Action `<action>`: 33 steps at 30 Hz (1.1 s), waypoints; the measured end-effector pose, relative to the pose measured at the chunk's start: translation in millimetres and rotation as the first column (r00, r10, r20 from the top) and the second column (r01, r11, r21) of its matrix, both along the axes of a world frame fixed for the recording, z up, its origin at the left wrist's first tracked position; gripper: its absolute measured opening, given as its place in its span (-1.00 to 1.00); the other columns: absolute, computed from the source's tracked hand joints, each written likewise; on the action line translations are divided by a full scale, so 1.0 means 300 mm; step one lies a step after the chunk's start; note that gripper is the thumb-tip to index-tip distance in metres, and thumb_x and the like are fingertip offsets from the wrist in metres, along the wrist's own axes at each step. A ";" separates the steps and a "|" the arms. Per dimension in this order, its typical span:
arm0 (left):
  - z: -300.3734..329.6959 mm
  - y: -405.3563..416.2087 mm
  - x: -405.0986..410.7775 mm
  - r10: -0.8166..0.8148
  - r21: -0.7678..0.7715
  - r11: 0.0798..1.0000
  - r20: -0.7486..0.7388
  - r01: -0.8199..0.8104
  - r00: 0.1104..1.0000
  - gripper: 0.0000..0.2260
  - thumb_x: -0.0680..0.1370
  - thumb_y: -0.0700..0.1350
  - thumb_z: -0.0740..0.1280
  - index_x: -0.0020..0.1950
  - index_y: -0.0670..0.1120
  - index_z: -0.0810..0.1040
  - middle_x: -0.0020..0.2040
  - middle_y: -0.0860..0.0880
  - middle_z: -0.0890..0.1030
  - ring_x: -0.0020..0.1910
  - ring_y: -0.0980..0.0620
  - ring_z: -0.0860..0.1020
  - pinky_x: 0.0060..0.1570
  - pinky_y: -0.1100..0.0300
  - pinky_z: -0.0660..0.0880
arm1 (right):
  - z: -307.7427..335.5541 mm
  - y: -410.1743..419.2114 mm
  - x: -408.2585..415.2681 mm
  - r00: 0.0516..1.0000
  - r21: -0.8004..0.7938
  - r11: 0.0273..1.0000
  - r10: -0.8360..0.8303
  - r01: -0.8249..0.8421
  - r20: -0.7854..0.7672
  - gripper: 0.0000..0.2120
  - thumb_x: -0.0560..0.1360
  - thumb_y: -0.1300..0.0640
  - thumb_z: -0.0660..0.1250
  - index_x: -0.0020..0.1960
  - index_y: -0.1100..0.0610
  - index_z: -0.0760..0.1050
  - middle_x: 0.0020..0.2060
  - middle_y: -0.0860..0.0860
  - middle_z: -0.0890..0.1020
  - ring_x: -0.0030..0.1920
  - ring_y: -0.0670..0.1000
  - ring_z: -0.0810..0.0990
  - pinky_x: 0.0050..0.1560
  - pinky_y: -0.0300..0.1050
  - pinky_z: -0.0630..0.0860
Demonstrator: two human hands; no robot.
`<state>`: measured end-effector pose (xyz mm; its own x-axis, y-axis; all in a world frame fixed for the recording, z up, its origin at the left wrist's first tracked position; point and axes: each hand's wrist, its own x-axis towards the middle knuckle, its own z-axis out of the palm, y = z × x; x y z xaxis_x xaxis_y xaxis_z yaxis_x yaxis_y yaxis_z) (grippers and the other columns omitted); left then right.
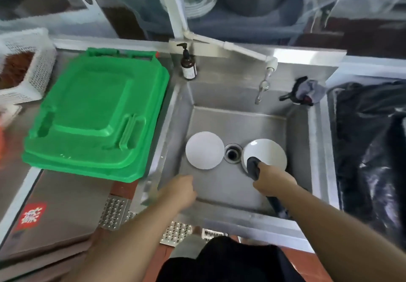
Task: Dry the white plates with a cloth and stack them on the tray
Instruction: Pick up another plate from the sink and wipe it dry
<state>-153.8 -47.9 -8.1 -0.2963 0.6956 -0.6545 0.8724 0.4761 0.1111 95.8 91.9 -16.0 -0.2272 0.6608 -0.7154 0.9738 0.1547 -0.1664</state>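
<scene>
Single head-worn view, wide-angle, looking steeply down, close over a steel sink [241,125]

2 white plates [204,153] [267,151] lie flat, cloth [253,167] apparently touching 1.

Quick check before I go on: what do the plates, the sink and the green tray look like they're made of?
Right plate: glossy white, probably glazed ceramic, going by the bright highlight on its rim. Left plate: flat matt white, seemingly upside down; ceramic or melamine, can't tell. Sink: brushed stainless steel, grey with soft reflections. Green tray: moulded plastic, uniform colour with formed ridges and handles.
</scene>
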 end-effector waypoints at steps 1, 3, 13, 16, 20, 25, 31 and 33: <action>-0.022 0.016 -0.033 -0.031 -0.001 1.000 0.017 0.031 0.999 -0.87 0.62 -0.06 0.26 0.13 0.00 0.53 0.23 -0.06 0.57 0.14 -0.15 0.59 -0.11 0.08 0.36 | -0.010 0.000 -0.019 0.999 -0.006 1.000 -0.031 0.031 0.016 -0.48 0.49 -0.01 0.29 0.44 -0.01 0.35 0.01 0.03 0.57 0.01 0.19 0.58 0.01 0.11 0.55; -0.062 0.043 -0.098 -0.084 -0.005 0.996 0.046 0.085 0.995 -0.85 0.60 -0.07 0.25 0.15 0.01 0.54 0.23 -0.05 0.58 0.06 -0.12 0.56 -0.16 0.08 0.32 | -0.035 -0.003 -0.066 0.996 -0.056 0.995 -0.086 0.087 0.036 -0.38 0.51 0.02 0.29 0.55 -0.03 0.27 0.03 0.03 0.55 0.06 0.21 0.54 0.14 0.13 0.54; -0.273 0.158 -0.248 -0.226 -0.097 0.968 0.074 0.233 0.971 -0.75 0.67 0.00 0.22 0.31 -0.01 0.54 0.28 -0.08 0.56 0.18 -0.17 0.58 0.21 -0.08 0.53 | -0.239 -0.005 -0.204 0.946 -0.110 0.940 -0.325 0.322 -0.006 -0.36 0.50 0.03 0.33 0.57 0.01 0.29 -0.03 0.05 0.55 -0.04 0.17 0.52 -0.03 -0.03 0.46; -0.333 0.195 -0.257 -0.227 -0.114 0.966 0.049 0.232 0.973 -0.74 0.67 -0.03 0.20 0.32 -0.01 0.54 0.29 -0.07 0.57 0.22 -0.16 0.58 0.19 -0.01 0.50 | -0.310 0.018 -0.211 0.923 -0.130 0.916 -0.384 0.380 -0.004 -0.43 0.50 0.02 0.34 0.48 0.08 0.35 -0.09 0.03 0.60 -0.12 0.10 0.56 -0.13 -0.02 0.49; -0.431 0.257 -0.258 -0.158 -0.130 0.977 0.071 0.166 0.985 -0.74 0.66 -0.04 0.24 0.31 -0.06 0.56 0.28 -0.10 0.58 0.22 -0.16 0.59 0.21 -0.02 0.56 | -0.417 0.052 -0.214 0.906 -0.119 0.901 -0.423 0.418 -0.017 -0.58 0.49 0.02 0.36 0.30 0.09 0.41 -0.20 -0.05 0.52 -0.23 -0.03 0.48 -0.30 -0.09 0.37; -0.590 0.344 -0.269 0.024 -0.079 0.997 0.070 -0.018 0.997 -0.76 0.68 -0.04 0.25 0.23 -0.11 0.61 0.18 -0.13 0.67 0.15 -0.19 0.62 0.10 0.03 0.58 | -0.552 0.092 -0.200 0.889 -0.115 0.886 -0.456 0.450 -0.035 -0.67 0.49 0.03 0.37 0.19 0.06 0.37 -0.20 -0.02 0.51 -0.23 -0.01 0.48 -0.29 -0.06 0.36; -0.833 0.390 -0.276 0.525 -0.104 0.849 0.067 -0.517 0.849 -0.64 0.66 0.00 0.30 0.29 -0.24 0.63 0.24 -0.23 0.67 0.14 -0.24 0.65 -0.08 0.09 0.55 | -0.676 0.108 -0.185 0.882 -0.096 0.882 -0.468 0.462 -0.058 -0.69 0.50 0.00 0.37 0.13 0.02 0.32 -0.21 -0.04 0.49 -0.25 -0.02 0.45 -0.36 -0.13 0.26; -0.893 0.383 -0.267 0.707 -0.095 0.707 0.085 -0.701 0.702 -0.52 0.64 0.01 0.34 0.43 -0.30 0.52 0.37 -0.26 0.58 0.27 -0.26 0.61 0.18 -0.01 0.60 | -0.704 0.101 -0.186 0.878 -0.099 0.879 -0.474 0.467 -0.070 -0.69 0.48 -0.01 0.38 0.12 0.01 0.33 -0.20 -0.03 0.53 -0.23 0.00 0.49 -0.34 -0.11 0.32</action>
